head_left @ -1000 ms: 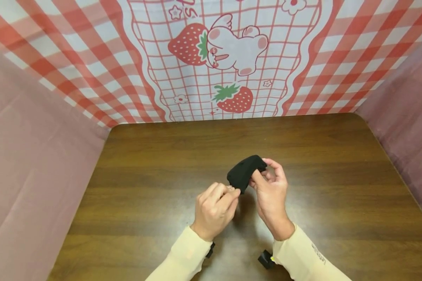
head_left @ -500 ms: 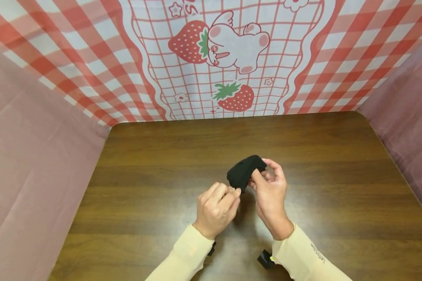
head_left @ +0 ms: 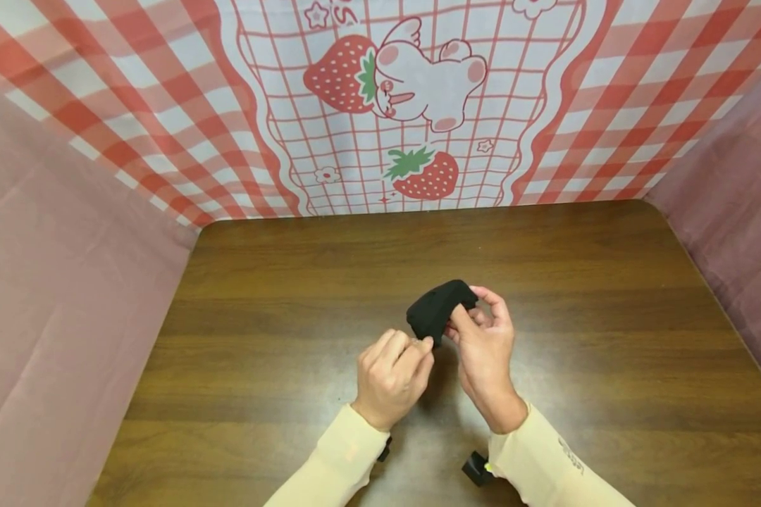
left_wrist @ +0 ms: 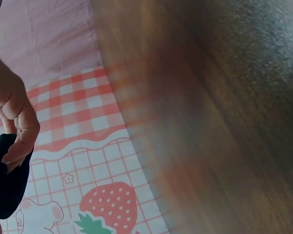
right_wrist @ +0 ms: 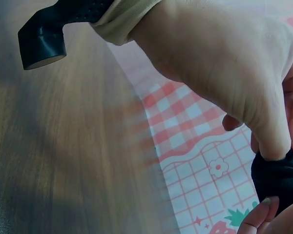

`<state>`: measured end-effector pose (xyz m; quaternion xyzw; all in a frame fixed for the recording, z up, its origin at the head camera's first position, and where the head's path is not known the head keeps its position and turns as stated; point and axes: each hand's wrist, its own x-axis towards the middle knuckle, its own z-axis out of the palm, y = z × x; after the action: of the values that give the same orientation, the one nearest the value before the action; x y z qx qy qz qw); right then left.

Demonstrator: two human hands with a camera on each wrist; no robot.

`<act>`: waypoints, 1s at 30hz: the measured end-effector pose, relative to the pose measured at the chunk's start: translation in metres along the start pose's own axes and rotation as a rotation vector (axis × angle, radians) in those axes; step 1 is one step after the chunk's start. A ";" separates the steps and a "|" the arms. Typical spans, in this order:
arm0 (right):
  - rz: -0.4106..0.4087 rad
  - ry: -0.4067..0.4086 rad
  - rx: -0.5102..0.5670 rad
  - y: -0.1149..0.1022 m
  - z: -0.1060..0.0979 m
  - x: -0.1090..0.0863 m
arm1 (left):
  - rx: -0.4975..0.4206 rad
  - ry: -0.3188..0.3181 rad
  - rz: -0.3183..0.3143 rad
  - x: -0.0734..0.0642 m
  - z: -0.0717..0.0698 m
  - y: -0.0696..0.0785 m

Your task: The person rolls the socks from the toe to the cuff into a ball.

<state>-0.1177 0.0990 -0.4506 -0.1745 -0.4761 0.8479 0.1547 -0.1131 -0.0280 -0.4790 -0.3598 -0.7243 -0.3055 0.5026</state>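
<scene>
Both hands hold a small, soft black fabric bundle (head_left: 440, 306) above the table, near the middle of the head view. My left hand (head_left: 390, 377), fingers curled, pinches its near-left end between thumb and fingertips. On the right side, my right hand (head_left: 488, 352) grips it with the thumb pressed against the cloth and the fingers around the far end. In the right wrist view the left hand (right_wrist: 224, 63) comes down onto the black cloth (right_wrist: 273, 180), with right-hand fingertips (right_wrist: 259, 217) below. The left wrist view catches the right hand (left_wrist: 17, 109) on the cloth's dark edge (left_wrist: 14, 195).
A brown wood-grain table (head_left: 260, 317) lies beneath the hands. Behind it hangs a red-and-white checked cloth (head_left: 215, 127) with printed strawberries; pink fabric (head_left: 70, 282) lines the sides. A black wrist camera (head_left: 475, 468) sits under the right cuff, close over the table.
The bundle and the right hand have shifted slightly left. Both hands keep their hold, and the left hand stays in nearly the same place.
</scene>
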 end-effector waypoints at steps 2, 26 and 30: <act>0.002 -0.004 -0.003 0.000 0.001 0.001 | 0.003 0.008 -0.006 0.001 0.001 -0.001; 0.190 -0.385 -0.635 0.011 -0.020 0.037 | -0.134 -0.219 -0.651 -0.024 -0.002 -0.008; 0.222 -0.475 -0.718 0.020 -0.025 0.040 | -0.143 -0.396 -0.835 -0.027 -0.002 -0.011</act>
<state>-0.1444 0.1253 -0.4862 -0.0676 -0.7411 0.6569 -0.1216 -0.1144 -0.0413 -0.5048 -0.1226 -0.8662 -0.4563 0.1624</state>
